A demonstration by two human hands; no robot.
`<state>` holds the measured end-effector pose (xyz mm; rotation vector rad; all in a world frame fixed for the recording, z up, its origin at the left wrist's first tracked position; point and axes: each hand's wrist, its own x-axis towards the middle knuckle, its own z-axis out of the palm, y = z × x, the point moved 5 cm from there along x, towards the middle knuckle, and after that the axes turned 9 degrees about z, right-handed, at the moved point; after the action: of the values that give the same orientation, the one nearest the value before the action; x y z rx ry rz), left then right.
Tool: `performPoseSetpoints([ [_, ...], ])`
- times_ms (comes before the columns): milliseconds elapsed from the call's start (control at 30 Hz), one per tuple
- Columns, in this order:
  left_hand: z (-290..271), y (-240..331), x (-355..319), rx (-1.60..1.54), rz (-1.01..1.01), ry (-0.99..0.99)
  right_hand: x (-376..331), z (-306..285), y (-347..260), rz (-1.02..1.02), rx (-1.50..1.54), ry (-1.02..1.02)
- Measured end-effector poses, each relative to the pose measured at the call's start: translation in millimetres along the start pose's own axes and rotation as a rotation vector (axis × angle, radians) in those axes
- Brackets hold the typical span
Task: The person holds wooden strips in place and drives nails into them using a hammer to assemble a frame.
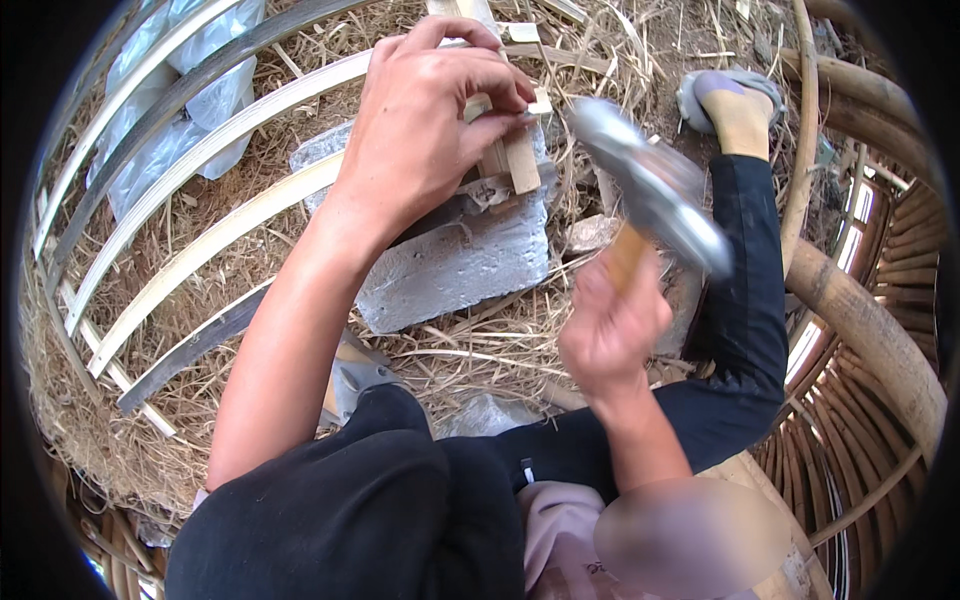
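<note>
My right hand (612, 325) is wrapped round the wooden handle of a hammer (655, 190), whose metal head is blurred by motion. It is raised to the right of a pale concrete block (455, 265). Over the block, my left hand (430, 105) has thumb and fingers pinched together; what is between the tips is too small to make out. Just under those fingertips, a short wooden strip (522, 165) meets the end of the slatted work. Long curved bamboo slats (225, 130) fan out leftward from there, behind my left forearm.
Straw and wood shavings (480, 355) litter the ground. Clear plastic sheeting (200, 110) lies beneath the slats at upper left. My leg (745, 270) and sandalled foot (735, 105) stretch along the right. Beyond them are thick bamboo poles (870, 335). A broken brick piece (592, 233) lies by the block.
</note>
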<state>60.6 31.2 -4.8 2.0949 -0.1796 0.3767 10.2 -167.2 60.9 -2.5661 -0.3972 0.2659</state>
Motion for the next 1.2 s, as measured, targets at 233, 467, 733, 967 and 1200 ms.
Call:
performPoseSetpoints([
  [233,0.1,3.4,3.4,-0.027,0.038,0.008,5.4,0.2,-3.0,0.003,0.014,-0.041],
  [467,-3.6,5.8,4.6,0.058,0.040,-0.011,10.9,-11.9,-12.1,0.017,0.047,0.021],
  [733,-0.6,2.7,1.7,-0.041,0.038,0.021,16.8,-17.9,-12.2,0.126,0.187,0.035],
  [967,-3.2,5.3,4.5,-0.029,0.020,0.048,18.4,-22.0,-6.2,0.192,0.281,0.039],
  [1200,-2.8,3.2,4.3,-0.049,0.035,0.015,20.2,-22.4,-11.5,0.161,0.220,0.013],
])
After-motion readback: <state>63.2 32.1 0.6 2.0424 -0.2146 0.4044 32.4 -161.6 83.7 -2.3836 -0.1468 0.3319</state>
